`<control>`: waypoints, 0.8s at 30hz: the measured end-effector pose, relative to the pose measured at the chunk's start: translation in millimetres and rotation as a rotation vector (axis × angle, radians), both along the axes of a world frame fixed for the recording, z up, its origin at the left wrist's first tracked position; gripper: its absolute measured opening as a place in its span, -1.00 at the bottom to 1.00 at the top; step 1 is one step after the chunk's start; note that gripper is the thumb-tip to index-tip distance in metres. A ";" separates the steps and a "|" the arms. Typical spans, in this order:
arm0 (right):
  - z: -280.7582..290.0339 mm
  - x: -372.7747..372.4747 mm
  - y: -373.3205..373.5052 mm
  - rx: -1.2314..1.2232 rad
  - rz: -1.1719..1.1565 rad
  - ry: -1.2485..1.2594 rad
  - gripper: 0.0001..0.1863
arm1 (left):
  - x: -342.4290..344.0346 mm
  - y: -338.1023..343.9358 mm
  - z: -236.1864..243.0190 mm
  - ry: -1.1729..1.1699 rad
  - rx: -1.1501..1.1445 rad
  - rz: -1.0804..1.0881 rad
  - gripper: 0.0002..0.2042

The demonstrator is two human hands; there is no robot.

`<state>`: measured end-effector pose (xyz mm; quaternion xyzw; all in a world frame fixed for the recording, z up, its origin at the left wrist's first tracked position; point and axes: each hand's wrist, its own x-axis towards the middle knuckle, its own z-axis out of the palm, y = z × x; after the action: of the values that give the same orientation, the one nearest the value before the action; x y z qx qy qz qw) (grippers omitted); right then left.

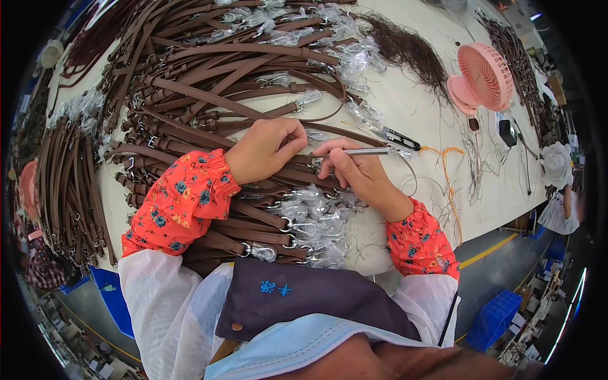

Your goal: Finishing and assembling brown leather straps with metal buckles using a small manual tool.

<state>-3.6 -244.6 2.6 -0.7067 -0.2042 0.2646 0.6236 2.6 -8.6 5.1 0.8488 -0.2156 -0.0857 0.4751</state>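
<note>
My left hand (pixel 267 151) is closed, fingertips pinched together over the pile of brown straps (pixel 202 96); what they hold is too small to make out. Just to its right, my right hand (pixel 360 170) grips a slim silver pen-like tool (pixel 367 151), which lies level across the fingers. A dark strap end shows between the two hands. Metal clasps wrapped in clear plastic (pixel 313 218) cluster below the hands at the strap ends. Black thread snips (pixel 401 139) rest on the table just beyond the tool's right end.
A pink fan (pixel 484 76) stands at the back right, near a heap of dark brown thread (pixel 405 50). Orange cord (pixel 451 183) trails down the pale table (pixel 494 196). Another strap bundle (pixel 69 183) lies at the left. On the floor sits a blue crate (pixel 496 320).
</note>
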 end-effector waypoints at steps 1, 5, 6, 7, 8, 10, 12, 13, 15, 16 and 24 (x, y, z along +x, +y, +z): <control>0.1 -0.1 0.2 0.003 -0.002 0.007 -0.62 | 0.1 0.0 0.1 0.003 0.005 -0.001 -0.88; -0.5 0.0 -0.2 0.003 -0.004 0.001 -0.61 | 0.4 0.3 -0.5 -0.014 0.013 -0.007 -0.88; -0.6 0.2 -0.2 -0.003 -0.003 -0.003 -0.61 | 0.3 0.2 -0.7 -0.026 0.010 -0.007 -0.88; -0.5 0.3 -0.2 -0.010 -0.003 -0.007 -0.61 | 0.3 0.3 -0.8 -0.037 0.007 -0.007 -0.88; -0.6 0.3 -0.2 -0.010 -0.003 -0.007 -0.61 | 0.4 0.4 -1.1 -0.037 0.007 -0.008 -0.88; -0.9 0.3 -0.1 -0.011 -0.007 -0.006 -0.60 | 0.8 0.8 -1.8 -0.057 0.003 -0.007 -0.88; 0.3 0.4 0.3 -0.010 -0.007 -0.005 -0.60 | 1.1 0.4 0.1 -0.034 0.003 0.003 -0.88; 0.7 0.3 0.4 -0.007 -0.007 -0.003 -0.60 | 1.2 0.3 1.9 -0.009 0.003 0.014 -0.89; -0.5 0.0 -0.5 0.027 -0.013 -0.003 -0.62 | 1.9 0.9 9.0 0.021 0.038 0.025 -0.89; -1.2 -0.1 -1.0 0.059 -0.019 -0.002 -0.64 | 2.5 1.5 10.6 0.052 0.071 0.034 -0.89; -1.6 -0.7 -4.8 0.142 -0.206 -0.404 -0.69 | 0.9 13.0 17.9 0.013 0.145 -0.377 -0.86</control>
<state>-4.4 -249.4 1.0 -0.7169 -0.2695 0.0377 0.6419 3.4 4.4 23.0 0.8248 -0.3608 -0.1941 0.3896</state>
